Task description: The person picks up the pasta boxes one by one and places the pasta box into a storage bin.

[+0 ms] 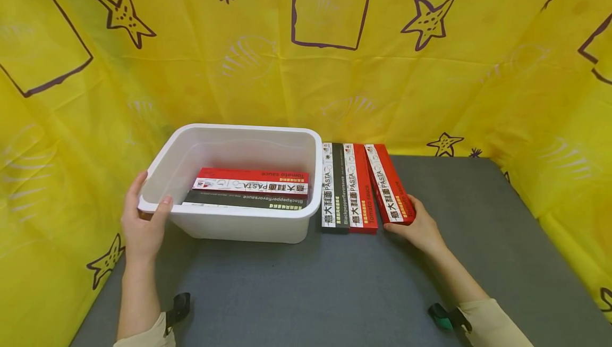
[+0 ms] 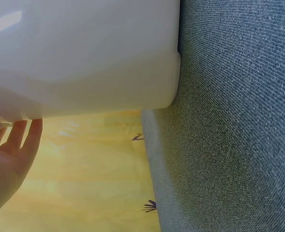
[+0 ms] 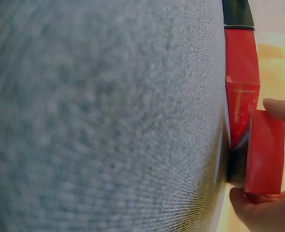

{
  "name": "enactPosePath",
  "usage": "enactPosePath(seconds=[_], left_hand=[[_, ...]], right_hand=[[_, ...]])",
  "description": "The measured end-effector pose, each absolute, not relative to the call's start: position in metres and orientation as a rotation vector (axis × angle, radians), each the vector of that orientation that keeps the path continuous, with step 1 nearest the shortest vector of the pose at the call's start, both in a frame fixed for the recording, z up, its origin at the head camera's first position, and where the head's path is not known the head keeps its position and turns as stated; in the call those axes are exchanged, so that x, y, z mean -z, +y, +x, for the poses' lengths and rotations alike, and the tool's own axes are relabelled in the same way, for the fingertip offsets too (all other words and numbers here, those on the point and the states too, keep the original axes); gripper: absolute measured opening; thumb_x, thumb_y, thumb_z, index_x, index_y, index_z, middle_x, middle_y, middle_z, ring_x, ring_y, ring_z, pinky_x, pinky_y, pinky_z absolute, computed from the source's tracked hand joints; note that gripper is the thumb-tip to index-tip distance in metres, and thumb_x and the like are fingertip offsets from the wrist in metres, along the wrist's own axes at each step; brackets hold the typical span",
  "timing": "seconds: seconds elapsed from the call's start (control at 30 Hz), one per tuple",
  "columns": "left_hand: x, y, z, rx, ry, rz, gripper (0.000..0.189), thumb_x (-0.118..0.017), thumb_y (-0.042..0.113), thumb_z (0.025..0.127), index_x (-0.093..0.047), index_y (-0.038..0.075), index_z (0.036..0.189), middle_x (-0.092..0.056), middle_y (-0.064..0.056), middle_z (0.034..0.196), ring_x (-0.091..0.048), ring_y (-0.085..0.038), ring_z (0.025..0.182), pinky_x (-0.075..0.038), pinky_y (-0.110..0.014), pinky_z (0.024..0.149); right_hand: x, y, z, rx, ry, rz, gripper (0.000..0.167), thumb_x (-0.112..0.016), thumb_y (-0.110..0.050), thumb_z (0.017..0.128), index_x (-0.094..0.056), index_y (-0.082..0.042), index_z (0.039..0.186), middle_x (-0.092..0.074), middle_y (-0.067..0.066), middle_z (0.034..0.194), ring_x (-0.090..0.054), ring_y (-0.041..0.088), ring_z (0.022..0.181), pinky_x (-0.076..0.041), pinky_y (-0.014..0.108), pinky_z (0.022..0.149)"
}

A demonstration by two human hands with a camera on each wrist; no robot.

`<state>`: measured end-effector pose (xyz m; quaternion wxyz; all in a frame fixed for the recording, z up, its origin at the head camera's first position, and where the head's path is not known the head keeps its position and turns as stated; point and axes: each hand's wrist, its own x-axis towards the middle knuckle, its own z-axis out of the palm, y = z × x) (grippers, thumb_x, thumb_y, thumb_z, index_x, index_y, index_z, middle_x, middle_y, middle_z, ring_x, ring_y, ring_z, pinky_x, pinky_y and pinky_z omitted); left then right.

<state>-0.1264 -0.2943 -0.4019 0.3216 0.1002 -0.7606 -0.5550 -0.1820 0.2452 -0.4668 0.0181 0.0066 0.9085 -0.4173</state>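
My left hand (image 1: 145, 225) grips the front left corner of a white plastic bin (image 1: 239, 225), its thumb over the rim and its fingers outside; the left wrist view shows those fingers (image 2: 28, 140) against the bin's wall. On the right, my right hand (image 1: 421, 227) holds the near end of a red tomato sauce pasta box (image 1: 389, 182) between thumb and fingers. In the right wrist view that end of the red box (image 3: 265, 152) sits higher than the boxes beside it. The held box lies slightly slanted, its far end close to the neighbouring box.
Inside the bin lie a red pasta box (image 1: 253, 174) and a black pepper pasta box (image 1: 244, 199). Between the bin and my right hand, a black pasta box (image 1: 338, 187) and a red one (image 1: 360, 187) lie side by side on the grey table (image 1: 296, 294). Yellow patterned cloth (image 1: 306, 81) hangs behind.
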Motion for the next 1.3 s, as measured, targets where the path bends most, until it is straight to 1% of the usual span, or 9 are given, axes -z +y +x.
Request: enactPosePath(seconds=[0.2,0.33,0.43,0.57,0.67,0.77,0.9,1.07,1.3], left_hand=[[0.404,-0.295,-0.127,1.466,-1.982,0.248,0.061,-0.064,0.014,0.085,-0.049,0.027,0.143,-0.052,0.003,0.132,-0.049,-0.017,0.105,-0.044,-0.018,0.078],[0.405,-0.296,-0.128,1.463,-1.973,0.242,0.062,-0.065,0.013,0.085,-0.049,0.025,0.144,-0.052,0.004,0.130,-0.049,-0.017,0.104,-0.043,-0.018,0.078],[0.406,-0.295,-0.128,1.457,-1.972,0.239,0.062,-0.065,0.013,0.085,-0.049,0.025,0.144,-0.053,0.004,0.130,-0.049,-0.016,0.104,-0.044,-0.018,0.077],[0.406,-0.295,-0.128,1.452,-1.975,0.239,0.062,-0.065,0.013,0.085,-0.049,0.025,0.144,-0.052,0.005,0.130,-0.049,-0.016,0.104,-0.044,-0.019,0.078],[0.406,-0.295,-0.128,1.452,-1.976,0.234,0.062,-0.065,0.013,0.085,-0.049,0.025,0.144,-0.052,0.004,0.131,-0.049,-0.017,0.104,-0.044,-0.019,0.078],[0.406,-0.295,-0.128,1.450,-1.975,0.227,0.061,-0.065,0.013,0.085,-0.049,0.025,0.143,-0.053,0.003,0.131,-0.049,-0.017,0.104,-0.045,-0.018,0.078],[0.407,-0.296,-0.128,1.456,-1.970,0.225,0.061,-0.065,0.013,0.085,-0.050,0.026,0.143,-0.053,0.002,0.131,-0.050,-0.017,0.104,-0.045,-0.018,0.078],[0.407,-0.296,-0.129,1.462,-1.957,0.216,0.061,-0.064,0.012,0.085,-0.050,0.025,0.143,-0.054,0.002,0.130,-0.050,-0.018,0.103,-0.045,-0.017,0.078],[0.405,-0.295,-0.129,1.506,-1.926,0.211,0.062,-0.064,0.009,0.084,-0.050,0.021,0.143,-0.053,0.002,0.129,-0.050,-0.018,0.104,-0.044,-0.017,0.079]], right_hand=[[0.459,0.242,-0.177,1.443,2.788,0.165,0.103,-0.081,-0.040,0.077,-0.020,-0.008,0.154,-0.040,0.021,0.145,-0.041,0.036,0.126,-0.036,0.053,0.099],[0.454,0.240,-0.174,1.581,2.766,0.241,0.098,-0.080,-0.039,0.078,-0.023,-0.011,0.154,-0.039,0.017,0.147,-0.040,0.032,0.127,-0.036,0.051,0.100],[0.451,0.240,-0.173,1.675,2.756,0.283,0.093,-0.079,-0.035,0.080,-0.026,-0.012,0.153,-0.040,0.016,0.147,-0.040,0.030,0.127,-0.035,0.049,0.101],[0.448,0.239,-0.171,1.796,2.723,0.334,0.087,-0.078,-0.027,0.081,-0.030,-0.014,0.153,-0.044,0.013,0.146,-0.043,0.023,0.123,-0.037,0.032,0.097],[0.446,0.238,-0.169,1.868,2.700,0.374,0.085,-0.078,-0.024,0.082,-0.032,-0.016,0.152,-0.047,0.011,0.142,-0.046,0.017,0.116,-0.039,0.017,0.087],[0.444,0.238,-0.168,1.938,2.676,0.385,0.083,-0.077,-0.020,0.083,-0.033,-0.015,0.152,-0.047,0.012,0.139,-0.048,0.014,0.109,-0.042,0.011,0.079],[0.442,0.237,-0.166,2.047,2.630,0.378,0.081,-0.076,-0.013,0.083,-0.033,-0.013,0.152,-0.048,0.012,0.137,-0.050,0.011,0.104,-0.044,0.010,0.077],[0.438,0.235,-0.165,2.177,2.555,0.356,0.080,-0.075,-0.006,0.083,-0.034,-0.014,0.151,-0.045,0.012,0.136,-0.049,0.013,0.105,-0.045,0.011,0.078],[0.434,0.235,-0.164,2.470,2.435,0.282,0.069,-0.071,0.006,0.081,-0.046,-0.014,0.143,-0.046,0.008,0.131,-0.050,0.018,0.106,-0.049,0.013,0.078]])
